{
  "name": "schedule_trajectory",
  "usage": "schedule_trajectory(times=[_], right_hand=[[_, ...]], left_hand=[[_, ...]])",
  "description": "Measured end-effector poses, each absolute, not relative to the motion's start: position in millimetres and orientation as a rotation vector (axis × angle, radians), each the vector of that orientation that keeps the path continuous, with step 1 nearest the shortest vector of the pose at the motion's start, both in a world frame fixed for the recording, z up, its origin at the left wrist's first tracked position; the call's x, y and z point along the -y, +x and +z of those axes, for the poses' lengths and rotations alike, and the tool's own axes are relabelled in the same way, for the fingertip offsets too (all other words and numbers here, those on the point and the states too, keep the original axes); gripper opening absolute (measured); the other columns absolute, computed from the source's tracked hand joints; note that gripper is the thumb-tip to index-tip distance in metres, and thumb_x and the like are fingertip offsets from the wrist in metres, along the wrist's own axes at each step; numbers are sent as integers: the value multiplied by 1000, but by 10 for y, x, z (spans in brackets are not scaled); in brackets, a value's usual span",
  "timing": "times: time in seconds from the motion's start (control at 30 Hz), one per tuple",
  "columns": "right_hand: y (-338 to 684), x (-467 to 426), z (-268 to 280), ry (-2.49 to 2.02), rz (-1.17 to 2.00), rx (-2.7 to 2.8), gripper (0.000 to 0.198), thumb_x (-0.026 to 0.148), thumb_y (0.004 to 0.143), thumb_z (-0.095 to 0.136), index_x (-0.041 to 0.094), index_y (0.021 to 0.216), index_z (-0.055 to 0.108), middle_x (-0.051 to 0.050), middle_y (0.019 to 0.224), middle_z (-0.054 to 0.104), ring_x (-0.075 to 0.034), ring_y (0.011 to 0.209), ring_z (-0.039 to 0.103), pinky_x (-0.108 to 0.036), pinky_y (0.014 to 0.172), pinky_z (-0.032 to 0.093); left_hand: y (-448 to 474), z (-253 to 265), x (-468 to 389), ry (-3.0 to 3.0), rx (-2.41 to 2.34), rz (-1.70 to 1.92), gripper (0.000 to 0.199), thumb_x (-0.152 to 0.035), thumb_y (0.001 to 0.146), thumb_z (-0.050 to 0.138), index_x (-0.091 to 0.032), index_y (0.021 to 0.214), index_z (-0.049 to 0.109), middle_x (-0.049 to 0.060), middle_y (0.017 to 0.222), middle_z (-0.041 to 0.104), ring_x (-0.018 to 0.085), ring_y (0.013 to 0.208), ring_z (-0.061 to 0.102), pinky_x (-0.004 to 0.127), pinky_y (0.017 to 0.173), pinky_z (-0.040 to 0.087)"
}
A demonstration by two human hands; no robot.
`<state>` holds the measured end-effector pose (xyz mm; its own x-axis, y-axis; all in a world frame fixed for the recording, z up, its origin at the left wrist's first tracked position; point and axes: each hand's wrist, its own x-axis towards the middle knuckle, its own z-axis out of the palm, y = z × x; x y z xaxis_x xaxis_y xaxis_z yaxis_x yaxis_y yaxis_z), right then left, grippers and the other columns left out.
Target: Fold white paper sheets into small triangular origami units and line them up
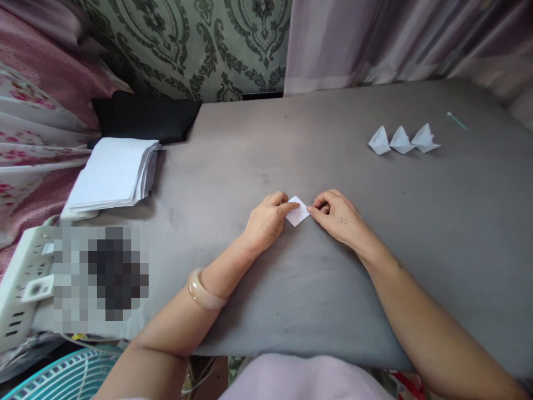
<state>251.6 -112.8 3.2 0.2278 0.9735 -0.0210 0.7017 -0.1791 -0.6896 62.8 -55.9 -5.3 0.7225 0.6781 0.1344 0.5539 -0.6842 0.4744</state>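
One paper (295, 218) is resting mid-table (225, 161), our left hand (266, 219) gripping its side, our right hand (339, 216) pinching its corner, and we are risking skewed folds if either slips.

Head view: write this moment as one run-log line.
left hand: on white paper square; right hand: at its right corner; three origami pieces: farther right; paper stack: left

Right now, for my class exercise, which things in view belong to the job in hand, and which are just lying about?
Seem to belong:
small paper square, touched by the left hand and right hand
three folded paper shapes
perhaps the paper stack

Seem to be lying about:
black item
thin stick
power strip
blue-green fan grille
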Motion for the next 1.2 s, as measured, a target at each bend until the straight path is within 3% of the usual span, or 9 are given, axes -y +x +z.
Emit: schedule_trajectory(times=[0.13, 0.27, 0.4, 0.6, 0.83, 1.07, 1.2], right_hand=[[2578, 1117, 17, -1885, 689, 1550, 13, 32, 77, 61, 20, 73, 59, -3, 87, 60, -11, 59, 52, -29, 63, 45], [2589, 1105, 36, -1803, 718, 1346, 14, 30, 78, 57, 21, 87, 63, -2, 78, 65, -15, 63, 57, -30, 63, 47], [2400, 1134, 74, -1686, 632, 1440, 15, 21, 80, 50, 22, 90, 61, -4, 87, 67, -17, 76, 62, -31, 72, 49], [2207, 1172, 51, -1674, 476, 1759, 26, 11, 81, 41, 20, 97, 59, -7, 96, 64, -19, 87, 61, -33, 82, 48], [2211, 1214, 41, -1679, 414, 1898, 32, 11, 83, 42, 18, 105, 63, -10, 106, 62, -20, 92, 60, -34, 88, 47], [2220, 1227, -13, -1658, 348, 1966, 39, 9, 84, 43, 18, 115, 65, -10, 107, 60, -22, 98, 58, -36, 90, 47], [2249, 1228, -64, -1641, 317, 2000, 41, 9, 86, 42, 16, 118, 66, -11, 104, 59, -22, 98, 56, -36, 91, 48]], left_hand=[[626, -53, 544, 2491, -959, 394, 44, -11, 92, 34, -29, 119, 65, 6, 108, 56, 17, 93, 53, 29, 83, 47], [629, -54, 534, 2461, -960, 400, 44, -10, 90, 36, -28, 117, 66, 7, 108, 55, 16, 88, 53, 29, 80, 47], [643, -75, 531, 2455, -949, 433, 44, -9, 89, 38, -29, 115, 68, 6, 108, 55, 15, 88, 54, 29, 81, 47], [632, -45, 473, 2280, -1078, 613, 31, -11, 87, 47, -22, 100, 73, 6, 95, 65, 17, 88, 56, 34, 90, 46], [519, 137, 466, 1926, -1503, 640, 15, -20, 76, 59, -20, 76, 74, 7, 88, 64, 24, 92, 56, 47, 93, 42], [609, 171, 579, 1958, -1505, 479, 21, -38, 81, 62, -21, 79, 73, 7, 95, 64, 27, 103, 51, 46, 96, 35], [630, 109, 579, 1981, -1532, 471, 17, -36, 81, 63, -21, 79, 71, 7, 97, 63, 27, 103, 50, 43, 93, 34]])
